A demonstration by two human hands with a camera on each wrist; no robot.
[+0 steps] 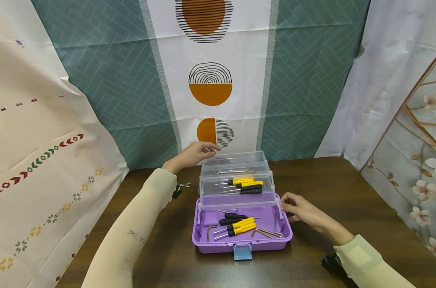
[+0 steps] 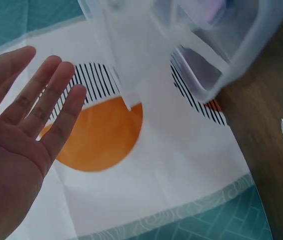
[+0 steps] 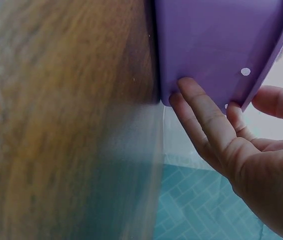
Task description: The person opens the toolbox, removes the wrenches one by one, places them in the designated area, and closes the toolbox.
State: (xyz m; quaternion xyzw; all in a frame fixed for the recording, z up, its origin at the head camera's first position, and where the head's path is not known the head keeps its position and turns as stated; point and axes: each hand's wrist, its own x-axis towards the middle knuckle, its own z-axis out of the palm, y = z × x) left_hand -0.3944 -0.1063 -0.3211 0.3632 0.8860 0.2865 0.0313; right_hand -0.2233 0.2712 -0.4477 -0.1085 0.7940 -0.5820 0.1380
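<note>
A purple toolbox (image 1: 225,249) stands on the table with its clear, stepped trays (image 1: 207,191) raised at the back. My left hand (image 1: 199,153) hovers by the upper left of the trays. In the left wrist view its fingers extend, apart from the clear plastic (image 2: 136,50). My right hand (image 1: 304,210) holds the toolbox's right side at the rim, fingertips on the outer wall (image 3: 206,45). Yellow and black screwdrivers (image 1: 243,229) and hex keys (image 1: 268,233) lie in the base. More screwdrivers (image 1: 252,185) and a wrench (image 1: 234,171) sit in the trays.
A small wrench (image 1: 184,185) lies on the dark wooden table (image 1: 167,248), left of the toolbox and beside my left wrist. A blue latch (image 1: 242,253) hangs at the toolbox's front. Patterned cloths (image 1: 131,100) hang behind and to both sides.
</note>
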